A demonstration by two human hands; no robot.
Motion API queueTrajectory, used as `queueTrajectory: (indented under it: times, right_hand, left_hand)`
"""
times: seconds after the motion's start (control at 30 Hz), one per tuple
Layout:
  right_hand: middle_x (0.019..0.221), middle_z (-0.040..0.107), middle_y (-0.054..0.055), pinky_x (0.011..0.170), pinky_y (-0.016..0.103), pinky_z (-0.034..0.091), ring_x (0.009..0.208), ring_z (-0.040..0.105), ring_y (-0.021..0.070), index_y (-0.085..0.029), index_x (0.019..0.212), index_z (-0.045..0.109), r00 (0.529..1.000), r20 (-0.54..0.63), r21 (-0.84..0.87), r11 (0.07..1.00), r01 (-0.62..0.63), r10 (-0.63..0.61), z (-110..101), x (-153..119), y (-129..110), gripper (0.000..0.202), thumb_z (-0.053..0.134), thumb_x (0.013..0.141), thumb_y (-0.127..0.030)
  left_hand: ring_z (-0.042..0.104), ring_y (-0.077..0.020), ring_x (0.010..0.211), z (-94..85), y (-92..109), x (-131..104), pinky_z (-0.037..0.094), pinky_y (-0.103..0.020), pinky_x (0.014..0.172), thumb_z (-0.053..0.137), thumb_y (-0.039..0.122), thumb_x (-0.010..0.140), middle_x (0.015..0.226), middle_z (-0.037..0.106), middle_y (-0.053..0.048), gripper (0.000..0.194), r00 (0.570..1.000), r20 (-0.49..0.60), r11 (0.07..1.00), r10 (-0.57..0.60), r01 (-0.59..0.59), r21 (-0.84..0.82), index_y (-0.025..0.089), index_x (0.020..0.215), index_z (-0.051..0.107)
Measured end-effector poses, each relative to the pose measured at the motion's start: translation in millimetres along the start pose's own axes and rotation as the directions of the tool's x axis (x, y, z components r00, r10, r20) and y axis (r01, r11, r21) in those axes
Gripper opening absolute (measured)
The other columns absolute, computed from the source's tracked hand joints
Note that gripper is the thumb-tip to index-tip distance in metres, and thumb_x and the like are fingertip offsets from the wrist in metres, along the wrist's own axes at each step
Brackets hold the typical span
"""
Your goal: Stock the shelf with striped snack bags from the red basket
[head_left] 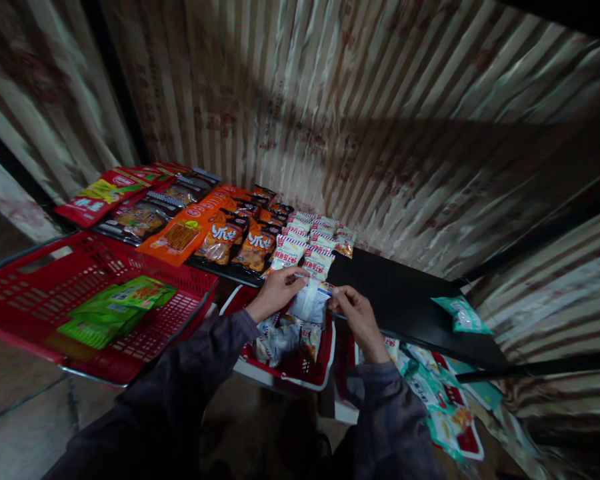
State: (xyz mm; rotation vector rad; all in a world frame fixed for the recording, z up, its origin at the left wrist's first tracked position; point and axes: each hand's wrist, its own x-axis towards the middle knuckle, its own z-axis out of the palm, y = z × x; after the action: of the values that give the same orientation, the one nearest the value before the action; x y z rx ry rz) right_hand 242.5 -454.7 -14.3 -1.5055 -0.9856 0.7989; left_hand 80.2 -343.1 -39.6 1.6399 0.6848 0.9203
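One flat white-and-blue plastic packet [309, 302] hangs above a red plastic basket [307, 383], its sides clamped in the fingertips of the bare left hand [280, 292] and right hand [359, 320]; beyond, white-and-red plastic packets [319, 258] line a flat black shelf [380, 283] before striped, pleated sheeting [305, 127].

The left hand [279, 291] and right hand [359, 319] pinch opposite sides of a pale packet [311, 301] above a red basket [324, 377] of similar packets. Just beyond, rows of white packets [291, 248] lie on a black shelf [380, 283], beside orange-and-black bags [223, 239]. A teal packet [464, 315] lies near the shelf's right end. At left, another red basket [20, 283] holds green packs [125, 300]; teal packets [427, 387] fill a basket at lower right.
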Motion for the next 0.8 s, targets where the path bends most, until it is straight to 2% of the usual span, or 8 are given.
queueTrajectory:
  times: [0.1, 0.17, 0.23, 0.33, 0.43, 0.57, 0.8]
  right_hand:
    - [0.069, 0.064, -0.002, 0.065, 0.026, 0.045, 0.063, 0.055, 0.0119, -0.020, 0.078, 0.066, 0.991, -0.093, 0.002, 0.995, 0.095, -0.095, -8, 6, -6, 0.039, 0.077, 0.064, -0.054]
    - [0.082, 0.069, 0.000, 0.071, 0.027, 0.047, 0.072, 0.059, 0.0137, -0.021, 0.087, 0.069, 0.984, -0.124, 0.045, 0.990, 0.132, -0.126, -9, 9, -8, 0.038, 0.078, 0.064, -0.050]
    - [0.086, 0.070, 0.001, 0.074, 0.029, 0.047, 0.075, 0.060, 0.0147, -0.021, 0.090, 0.072, 0.981, -0.140, 0.073, 0.986, 0.148, -0.137, -9, 12, -6, 0.035, 0.077, 0.067, -0.047]
    - [0.081, 0.070, 0.000, 0.072, 0.028, 0.047, 0.073, 0.059, 0.0143, -0.021, 0.086, 0.074, 0.974, -0.196, 0.129, 0.982, 0.137, -0.110, -7, 16, 2, 0.029, 0.074, 0.070, -0.044]
    - [0.073, 0.068, -0.001, 0.065, 0.026, 0.044, 0.067, 0.055, 0.0121, -0.020, 0.077, 0.075, 0.967, -0.253, 0.249, 0.966, 0.075, -0.010, -4, 21, 10, 0.025, 0.076, 0.066, -0.042]
    - [0.068, 0.067, -0.002, 0.059, 0.024, 0.042, 0.059, 0.051, 0.0091, -0.019, 0.073, 0.074, 0.969, -0.241, 0.327, 0.944, 0.035, 0.048, 0, 27, 11, 0.025, 0.079, 0.062, -0.041]
    - [0.079, 0.073, -0.001, 0.073, 0.029, 0.049, 0.073, 0.061, 0.0129, -0.022, 0.081, 0.077, 0.956, -0.272, 0.292, 0.937, 0.192, -0.111, -4, 25, 1, 0.021, 0.078, 0.068, -0.039]
  left_hand:
    - [0.038, -0.0088, 0.051, 1.8, 11, 11, 0.027, -0.020, 0.048, 0.061, 0.041, 0.076, 0.056, 0.046, 0.006, 0.034, 1.000, 0.019, 1.000, 0.015, -0.015, -0.014, 0.013, 0.094, 0.069]
    - [0.038, -0.0088, 0.052, 3.4, 17, 16, 0.026, -0.020, 0.047, 0.061, 0.044, 0.075, 0.057, 0.045, 0.006, 0.037, 1.000, 0.021, 1.000, 0.012, -0.012, -0.022, 0.013, 0.094, 0.068]
    - [0.039, -0.0089, 0.054, 4.5, 23, 18, 0.028, -0.020, 0.048, 0.060, 0.047, 0.076, 0.060, 0.047, 0.005, 0.039, 0.999, 0.043, 0.999, 0.009, -0.008, -0.038, 0.013, 0.093, 0.066]
    - [0.039, -0.0088, 0.055, 4.3, 31, 19, 0.030, -0.020, 0.050, 0.056, 0.052, 0.079, 0.060, 0.045, 0.005, 0.038, 0.996, 0.084, 0.998, 0.008, -0.003, -0.056, 0.014, 0.076, 0.061]
    - [0.037, -0.0081, 0.054, 3.8, 36, 19, 0.029, -0.020, 0.050, 0.053, 0.055, 0.081, 0.057, 0.040, 0.006, 0.044, 0.994, 0.113, 0.999, 0.000, 0.006, -0.054, 0.016, 0.062, 0.051]
    - [0.037, -0.0083, 0.056, 5.4, 41, 20, 0.031, -0.020, 0.051, 0.057, 0.057, 0.079, 0.057, 0.041, 0.005, 0.045, 0.998, 0.056, 0.997, -0.003, 0.007, -0.074, 0.016, 0.061, 0.052]
    - [0.037, -0.0094, 0.060, 5.9, 56, 16, 0.033, -0.021, 0.054, 0.056, 0.049, 0.081, 0.060, 0.040, 0.004, 0.040, 0.997, -0.044, 0.998, 0.069, -0.070, 0.000, 0.016, 0.060, 0.051]
